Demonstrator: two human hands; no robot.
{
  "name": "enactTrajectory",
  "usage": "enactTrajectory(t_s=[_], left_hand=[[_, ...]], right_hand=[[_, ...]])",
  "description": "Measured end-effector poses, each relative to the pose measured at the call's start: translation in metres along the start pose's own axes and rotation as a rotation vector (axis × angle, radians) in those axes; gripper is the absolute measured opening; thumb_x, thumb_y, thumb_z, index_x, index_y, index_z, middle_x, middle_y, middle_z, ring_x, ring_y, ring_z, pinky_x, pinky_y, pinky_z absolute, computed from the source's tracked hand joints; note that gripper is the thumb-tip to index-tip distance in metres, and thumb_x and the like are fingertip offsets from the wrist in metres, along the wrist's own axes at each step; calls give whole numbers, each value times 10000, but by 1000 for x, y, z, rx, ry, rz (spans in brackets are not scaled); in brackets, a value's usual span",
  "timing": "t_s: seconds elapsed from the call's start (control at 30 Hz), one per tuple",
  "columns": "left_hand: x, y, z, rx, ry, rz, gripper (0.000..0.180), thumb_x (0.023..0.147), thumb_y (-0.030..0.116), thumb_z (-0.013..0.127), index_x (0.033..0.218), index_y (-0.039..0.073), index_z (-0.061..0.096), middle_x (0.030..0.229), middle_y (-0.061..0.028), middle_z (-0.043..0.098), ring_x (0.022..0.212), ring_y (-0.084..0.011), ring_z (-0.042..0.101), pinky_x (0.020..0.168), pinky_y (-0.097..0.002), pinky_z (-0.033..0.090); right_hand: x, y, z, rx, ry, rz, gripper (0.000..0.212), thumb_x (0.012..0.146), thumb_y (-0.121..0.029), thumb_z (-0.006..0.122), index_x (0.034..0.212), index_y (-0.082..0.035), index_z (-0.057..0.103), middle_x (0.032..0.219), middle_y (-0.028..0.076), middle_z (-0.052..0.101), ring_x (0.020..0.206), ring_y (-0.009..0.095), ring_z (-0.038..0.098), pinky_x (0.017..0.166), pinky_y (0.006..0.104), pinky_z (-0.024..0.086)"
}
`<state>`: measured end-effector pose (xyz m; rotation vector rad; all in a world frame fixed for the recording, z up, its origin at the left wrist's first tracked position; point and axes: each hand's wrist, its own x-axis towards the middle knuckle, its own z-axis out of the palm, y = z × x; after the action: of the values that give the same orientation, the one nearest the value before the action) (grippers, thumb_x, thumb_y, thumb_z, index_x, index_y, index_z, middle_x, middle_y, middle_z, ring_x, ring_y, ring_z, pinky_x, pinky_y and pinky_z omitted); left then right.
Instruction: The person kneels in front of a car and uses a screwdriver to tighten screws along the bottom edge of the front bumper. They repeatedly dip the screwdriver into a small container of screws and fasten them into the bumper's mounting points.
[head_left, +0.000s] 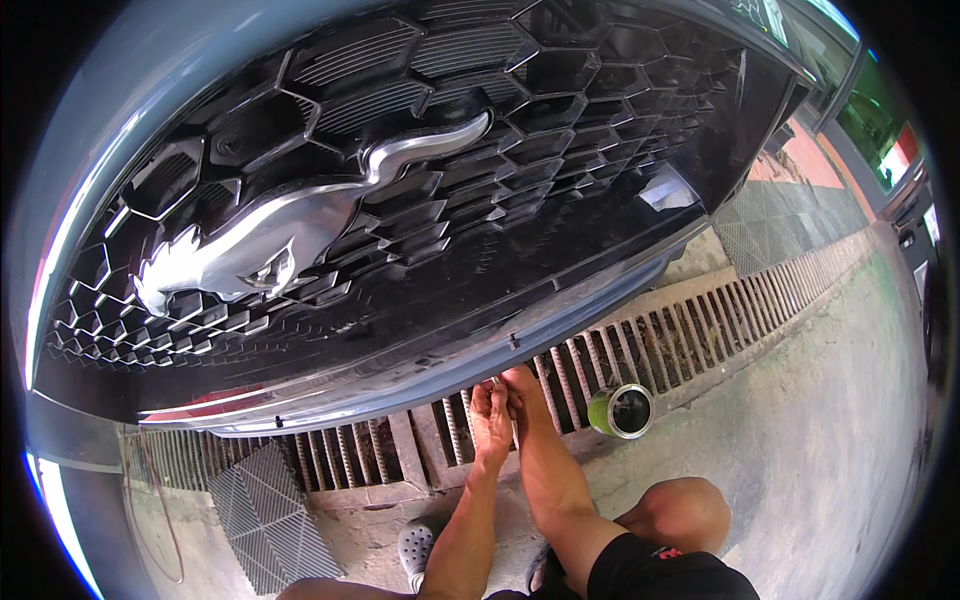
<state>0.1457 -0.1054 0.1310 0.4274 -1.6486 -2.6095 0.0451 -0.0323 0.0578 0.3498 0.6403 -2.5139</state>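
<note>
Both hands meet just under the lower lip (460, 368) of a car's front bumper. My left hand (490, 420) has its fingers bent and pinched together; a small pale bit shows at the fingertips, too small to name. Pressed close beside it, my right hand (524, 384) is curled near the lip, its fingertips partly hidden by the left hand. Above the hands spreads the black honeycomb grille (560, 190), with a silver horse-shaped emblem (290, 225) fixed on it. Small dark clips (515, 341) sit along the lip.
A metal drain grating (690, 330) runs across the floor below the bumper. A green open-topped can (622, 411) stands by it to the right. A grey ribbed mat (270, 525) lies at lower left near a thin hose (160, 520). My foot wears a grey clog (415, 550).
</note>
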Motion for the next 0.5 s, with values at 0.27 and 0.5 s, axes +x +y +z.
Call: enactTrajectory(t_s=[0.27, 0.5], left_hand=[[1, 6, 9, -19, -16, -78, 193, 1056, 256, 592, 929, 110, 575, 675, 17, 602, 599, -62, 531, 545, -223, 394], [2, -5, 3, -7, 16, 24, 173, 1059, 233, 569, 967, 87, 583, 713, 9, 569, 637, -80, 514, 592, -243, 415]], right_hand=[[8, -5, -10, 16, -14, -15, 252, 943, -349, 683, 910, -104, 635, 735, 12, 614, 560, 106, 550, 441, 243, 442], [9, 5, -11, 57, 42, -7, 240, 946, -338, 680, 906, -106, 633, 737, 9, 609, 569, 104, 549, 451, 241, 445]])
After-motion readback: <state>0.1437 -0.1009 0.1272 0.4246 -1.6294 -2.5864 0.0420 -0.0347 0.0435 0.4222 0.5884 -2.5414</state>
